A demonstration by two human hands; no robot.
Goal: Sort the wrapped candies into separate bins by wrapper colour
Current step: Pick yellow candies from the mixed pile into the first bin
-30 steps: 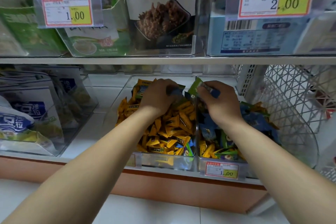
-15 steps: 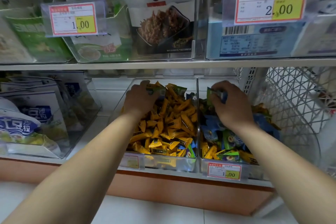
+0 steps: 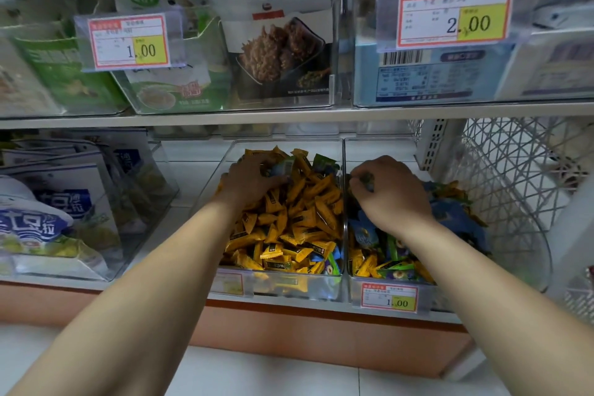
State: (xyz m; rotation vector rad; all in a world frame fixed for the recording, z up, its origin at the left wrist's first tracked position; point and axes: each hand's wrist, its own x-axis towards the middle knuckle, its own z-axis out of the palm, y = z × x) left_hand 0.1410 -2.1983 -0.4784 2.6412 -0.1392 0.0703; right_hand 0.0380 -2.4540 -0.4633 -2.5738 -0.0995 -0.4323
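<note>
Candy stock sits in two clear bins, side by side on the lower shelf. The left bin (image 3: 231,151) holds mostly yellow candies (image 3: 299,209). Its strays are a green-wrapped candy (image 3: 283,167) at the back, a second green one (image 3: 324,161) just right of it, and blue ones (image 3: 324,255) in the front right corner. The right bin (image 3: 379,146) is a mix of blue, green and yellow.

Left hand (image 3: 254,180) lies knuckles-up on the back of the yellow heap, fingers curled, pinching the green-wrapped candy. The candy's long axis runs roughly crosswise, toward the divider.

Right hand (image 3: 392,193) is curled just across that divider, fingertips closed on a small dark-wrapped candy (image 3: 366,179), colour unreadable.

Judgement: the left hand owns the stray, and its way out is rightward over the divider.

A wire basket (image 3: 501,170) stands at far right.
</note>
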